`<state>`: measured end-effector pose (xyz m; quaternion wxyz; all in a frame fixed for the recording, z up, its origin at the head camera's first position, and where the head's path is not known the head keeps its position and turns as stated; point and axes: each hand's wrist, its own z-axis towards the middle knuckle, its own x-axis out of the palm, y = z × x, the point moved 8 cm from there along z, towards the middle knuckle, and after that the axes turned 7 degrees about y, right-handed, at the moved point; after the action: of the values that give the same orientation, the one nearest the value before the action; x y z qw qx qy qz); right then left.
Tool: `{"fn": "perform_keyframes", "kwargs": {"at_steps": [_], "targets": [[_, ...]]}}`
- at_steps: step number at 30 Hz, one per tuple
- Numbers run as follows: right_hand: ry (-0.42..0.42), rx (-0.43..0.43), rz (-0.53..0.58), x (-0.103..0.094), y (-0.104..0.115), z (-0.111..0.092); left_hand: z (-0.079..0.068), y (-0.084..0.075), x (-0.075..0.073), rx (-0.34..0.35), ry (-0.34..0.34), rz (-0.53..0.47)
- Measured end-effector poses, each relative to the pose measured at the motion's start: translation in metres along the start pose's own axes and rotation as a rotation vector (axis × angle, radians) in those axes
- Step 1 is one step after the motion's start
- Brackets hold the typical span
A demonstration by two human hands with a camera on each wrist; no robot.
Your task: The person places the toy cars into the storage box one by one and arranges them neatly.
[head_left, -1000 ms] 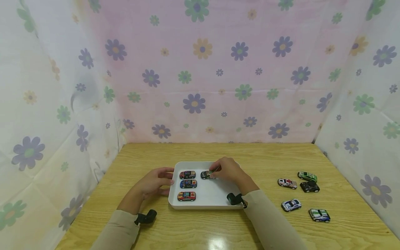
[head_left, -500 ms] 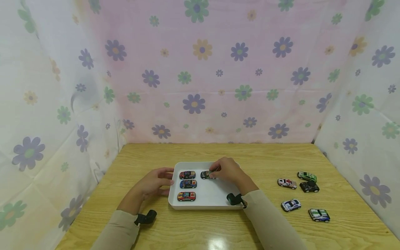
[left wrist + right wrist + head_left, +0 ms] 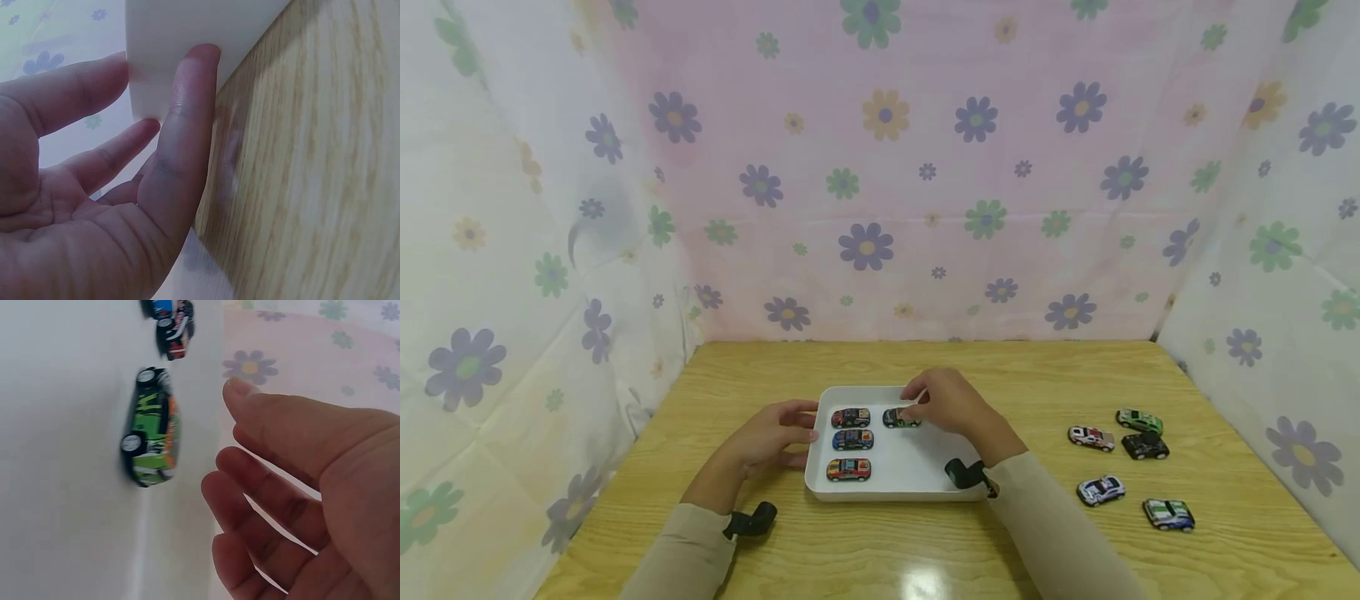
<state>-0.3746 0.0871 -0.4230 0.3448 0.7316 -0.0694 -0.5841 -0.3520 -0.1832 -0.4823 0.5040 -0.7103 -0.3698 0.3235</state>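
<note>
A white tray [image 3: 910, 493] lies on the table with several small toy cars in it. My left hand [image 3: 769, 435] is at its left side; in the left wrist view the fairly straight fingers [image 3: 187, 106] touch the tray's outer wall. Over the back of the tray hovers my right hand [image 3: 953, 402], beside a green and black toy car [image 3: 899, 417]. In the right wrist view that green car [image 3: 152, 431] stands apart from the loosely bent fingers [image 3: 240, 506], which hold nothing. A red-black car [image 3: 851, 418], a blue car [image 3: 852, 439] and a red-yellow car [image 3: 848, 469] line the tray's left side.
To the right on the wooden table [image 3: 880, 550] stand several more cars: a green one [image 3: 1138, 421], a black one [image 3: 1145, 446], a white-red one [image 3: 1091, 438], a silver one [image 3: 1101, 490] and a white-green one [image 3: 1168, 514]. A flowered cloth [image 3: 880, 200] surrounds the table.
My right hand has let go of the green and black car and lifted slightly up and away from it. The left hand has stayed at the tray's side.
</note>
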Motion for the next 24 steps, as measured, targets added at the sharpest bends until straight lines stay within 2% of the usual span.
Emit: {"fn": "perform_keyframes", "kwargs": {"at_steps": [5,10,17,24], "targets": [[0.005,-0.028,0.007,-0.011,0.010,-0.010,-0.001,0.000,-0.001,-0.004,-0.008,0.005],[-0.033,-0.056,0.018,-0.024,0.007,-0.024,0.000,0.000,-0.001,-0.001,-0.006,0.003],[-0.068,-0.116,0.050,-0.044,-0.005,-0.048,0.001,0.001,0.000,-0.002,0.000,0.002],[-0.129,-0.106,0.032,-0.065,-0.027,-0.071,0.001,0.001,0.000,0.006,0.000,0.007]]}}
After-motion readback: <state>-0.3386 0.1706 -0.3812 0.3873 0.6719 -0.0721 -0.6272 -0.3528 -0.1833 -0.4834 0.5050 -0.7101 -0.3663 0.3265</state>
